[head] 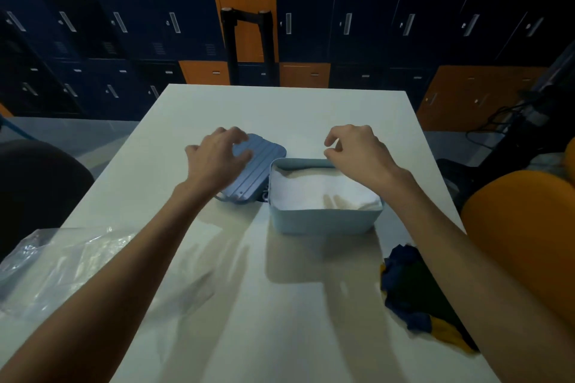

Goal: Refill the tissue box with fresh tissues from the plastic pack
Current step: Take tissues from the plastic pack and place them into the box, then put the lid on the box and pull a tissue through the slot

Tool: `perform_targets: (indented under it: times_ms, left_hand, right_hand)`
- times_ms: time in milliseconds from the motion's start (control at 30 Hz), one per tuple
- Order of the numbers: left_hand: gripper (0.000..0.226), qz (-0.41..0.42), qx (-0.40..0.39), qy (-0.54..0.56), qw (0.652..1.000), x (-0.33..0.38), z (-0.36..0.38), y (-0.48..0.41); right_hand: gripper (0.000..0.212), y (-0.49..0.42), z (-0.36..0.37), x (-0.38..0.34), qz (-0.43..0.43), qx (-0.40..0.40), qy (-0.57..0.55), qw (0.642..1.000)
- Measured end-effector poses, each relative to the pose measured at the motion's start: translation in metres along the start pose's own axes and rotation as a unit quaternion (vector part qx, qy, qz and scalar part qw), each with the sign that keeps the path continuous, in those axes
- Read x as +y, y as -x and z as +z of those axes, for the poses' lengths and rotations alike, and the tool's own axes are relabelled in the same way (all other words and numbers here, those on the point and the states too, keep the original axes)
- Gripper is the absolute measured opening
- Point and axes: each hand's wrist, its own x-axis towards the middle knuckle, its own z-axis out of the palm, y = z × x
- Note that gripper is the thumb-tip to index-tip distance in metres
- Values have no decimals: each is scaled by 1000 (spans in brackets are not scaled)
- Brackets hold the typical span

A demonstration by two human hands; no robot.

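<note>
1. The tissue box [323, 221] stands open on the white table [280, 336], filled with white tissues [317, 193].
2. The ridged blue lid [264, 162] lies flat just left of the box, touching its left wall.
3. The left hand [217, 155] is over the lid, fingers spread and bent. I cannot tell whether they grip it.
4. The right hand [357, 149] hovers over the box's far rim, its fingers loosely curled and holding nothing.
5. The crumpled plastic pack [62, 261] lies well left of the box, nearer the person.
6. A dark blue-and-yellow cloth [410, 286] lies to the box's near right.

plastic pack [59, 261] cut by left edge, lid [264, 152] partly under left hand [217, 157], cloth [404, 283] partly behind forearm
</note>
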Motion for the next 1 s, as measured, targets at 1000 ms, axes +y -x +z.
perform_targets:
  times_ms: [1000]
  left_hand:
    - [14, -383, 6, 627, 678, -122, -29, -23]
  right_hand:
    - [39, -16, 78, -116, -50, -2, -157, 986]
